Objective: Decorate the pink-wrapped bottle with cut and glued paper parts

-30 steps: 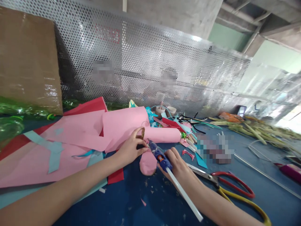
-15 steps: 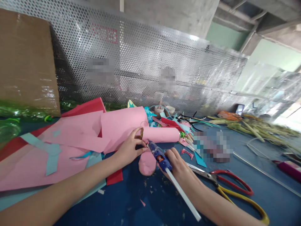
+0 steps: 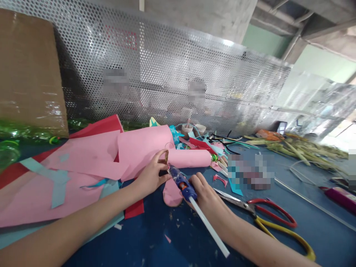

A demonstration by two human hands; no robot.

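My right hand is wrapped round a blue glue gun, with a long white glue stick poking out of its back. The gun's nozzle points up and left, close to the fingertips of my left hand. Between its thumb and fingers, my left hand pinches a small curved brown piece, partly hidden. Just behind lies a pink paper-covered tube with a green bottle neck at its right end. A pink rounded cutout rests on the blue table below the gun.
Pink paper sheets and red paper cover the left side. Scissors with red and yellow handles lie by my right forearm. A cardboard sheet and a perforated metal screen stand behind. Dried stalks lie far right.
The glue gun and my right hand have shifted slightly left, bringing the nozzle nearer the brown piece. My left hand keeps its pinch, and the whole view has drifted a little.
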